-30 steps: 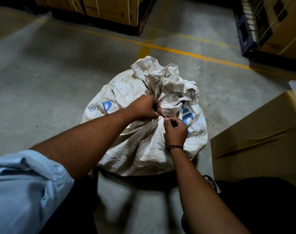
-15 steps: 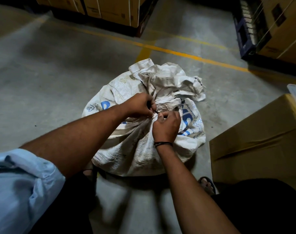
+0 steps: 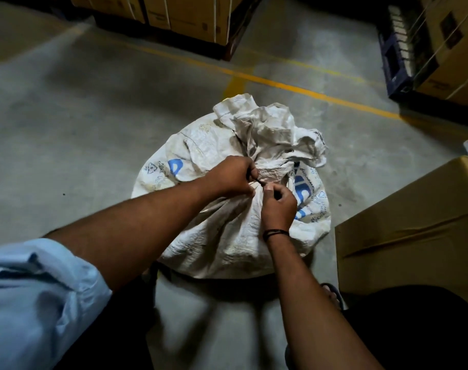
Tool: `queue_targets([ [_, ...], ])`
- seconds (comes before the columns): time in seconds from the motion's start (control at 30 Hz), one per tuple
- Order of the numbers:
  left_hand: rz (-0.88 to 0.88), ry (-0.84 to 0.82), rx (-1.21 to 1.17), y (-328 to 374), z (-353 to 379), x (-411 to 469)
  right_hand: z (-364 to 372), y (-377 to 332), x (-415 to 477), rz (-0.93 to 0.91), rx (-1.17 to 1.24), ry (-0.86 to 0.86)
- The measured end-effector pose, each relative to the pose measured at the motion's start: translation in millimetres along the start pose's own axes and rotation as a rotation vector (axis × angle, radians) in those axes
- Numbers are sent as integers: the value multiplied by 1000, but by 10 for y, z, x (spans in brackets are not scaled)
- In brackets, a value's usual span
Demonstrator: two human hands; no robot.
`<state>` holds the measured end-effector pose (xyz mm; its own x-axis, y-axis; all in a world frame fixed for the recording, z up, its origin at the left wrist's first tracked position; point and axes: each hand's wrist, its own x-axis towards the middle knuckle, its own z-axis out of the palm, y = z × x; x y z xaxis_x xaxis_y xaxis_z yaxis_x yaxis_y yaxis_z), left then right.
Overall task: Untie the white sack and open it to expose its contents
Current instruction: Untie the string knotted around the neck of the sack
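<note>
The white sack (image 3: 227, 222) sits on the concrete floor (image 3: 80, 134) in the middle of the frame, bulging, with blue print on its sides and its neck bunched into a crumpled tuft at the top. A thin dark tie (image 3: 259, 180) runs across that gathered neck, and the knot is not undone. The left hand (image 3: 233, 176) is curled closed at the left side of the neck, fingers pinching one end of the tie. The right hand (image 3: 278, 206) sits just below and to the right, thumb and forefinger closed on the other end; a dark band (image 3: 277, 232) circles its wrist. Both forearms cross over the near face of the sack and hide part of it. A cardboard box (image 3: 414, 225) stands close by at the right edge. Yellow floor lines (image 3: 307, 92) run behind the sack, and strapped cartons (image 3: 190, 20) line the upper frame. A light blue sleeve (image 3: 35, 303) fills the lower left.
</note>
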<state>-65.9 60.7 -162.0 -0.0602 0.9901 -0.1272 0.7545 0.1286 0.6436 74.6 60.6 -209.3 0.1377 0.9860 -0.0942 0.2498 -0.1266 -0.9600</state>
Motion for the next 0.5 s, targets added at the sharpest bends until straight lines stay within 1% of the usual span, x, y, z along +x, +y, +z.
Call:
queue_targets([
  [0.1,-24,-26,0,51,17,14,-41,2,20,48,-8,2],
  [0.3,-38,-18,-28,43,53,19,-61,136,77,128,-32,-46],
  [0.5,-9,-28,-33,44,105,26,-26,174,105,197,-50,3],
])
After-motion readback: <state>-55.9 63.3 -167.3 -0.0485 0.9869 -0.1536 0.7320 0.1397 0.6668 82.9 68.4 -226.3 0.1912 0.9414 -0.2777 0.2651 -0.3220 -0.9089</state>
